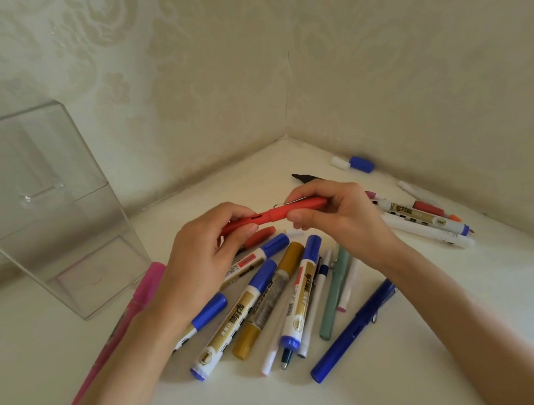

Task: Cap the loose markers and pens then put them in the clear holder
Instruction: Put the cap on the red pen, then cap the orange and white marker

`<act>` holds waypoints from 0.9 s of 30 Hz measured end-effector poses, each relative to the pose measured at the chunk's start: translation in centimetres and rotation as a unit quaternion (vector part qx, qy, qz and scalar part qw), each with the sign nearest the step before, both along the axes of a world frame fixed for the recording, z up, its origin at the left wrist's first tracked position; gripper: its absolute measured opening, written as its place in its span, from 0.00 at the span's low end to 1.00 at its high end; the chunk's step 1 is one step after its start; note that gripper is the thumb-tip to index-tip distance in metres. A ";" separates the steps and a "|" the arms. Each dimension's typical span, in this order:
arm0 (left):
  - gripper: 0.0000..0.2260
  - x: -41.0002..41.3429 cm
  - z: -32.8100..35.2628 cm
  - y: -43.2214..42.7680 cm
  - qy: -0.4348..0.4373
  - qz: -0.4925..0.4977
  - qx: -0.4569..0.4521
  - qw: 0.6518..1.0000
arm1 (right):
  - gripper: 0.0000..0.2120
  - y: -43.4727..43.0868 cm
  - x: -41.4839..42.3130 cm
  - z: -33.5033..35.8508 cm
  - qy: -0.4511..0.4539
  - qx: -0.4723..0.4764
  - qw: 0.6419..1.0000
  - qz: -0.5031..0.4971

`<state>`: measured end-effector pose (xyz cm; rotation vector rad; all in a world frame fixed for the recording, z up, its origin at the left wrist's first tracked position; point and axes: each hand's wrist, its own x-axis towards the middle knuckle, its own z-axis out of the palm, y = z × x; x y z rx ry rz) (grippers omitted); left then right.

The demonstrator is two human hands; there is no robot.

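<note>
1. The clear holder (41,210) is seen upright at the left of the bench (415,379), well apart from the hands; nothing can be made out inside it.
2. A red pen (274,215) is held level above the pile: its barrel is gripped by the left hand (205,260), its cap end by the right hand (338,220).
3. Loose markers (271,302) are spread on the bench below the hands, several partly hidden by them.
4. A pink marker (129,323) is partly covered by the left forearm.
5. Whether the red pen's cap is fully seated cannot be told.
</note>
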<state>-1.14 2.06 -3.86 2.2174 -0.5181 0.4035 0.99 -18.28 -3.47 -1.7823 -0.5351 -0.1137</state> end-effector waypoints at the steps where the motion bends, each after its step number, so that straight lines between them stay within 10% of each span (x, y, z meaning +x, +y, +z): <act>1: 0.09 0.1 0.0 0.1 0.004 -0.002 0.014 1.000 | 0.09 0.0 0.0 0.0 0.000 -0.021 1.000 -0.003; 10: 0.06 1.6 -0.3 2.0 0.051 0.187 0.114 0.974 | 0.11 -4.2 1.6 1.6 -0.032 -0.103 0.983 -0.147; 14: 0.06 1.5 -0.9 2.2 0.061 0.252 0.199 0.945 | 0.05 -4.7 2.1 0.6 0.000 -0.317 0.945 -0.078; 27: 0.14 1.4 -1.0 1.4 0.087 0.233 0.176 0.953 | 0.03 -0.9 4.0 0.1 0.080 -0.372 0.924 0.032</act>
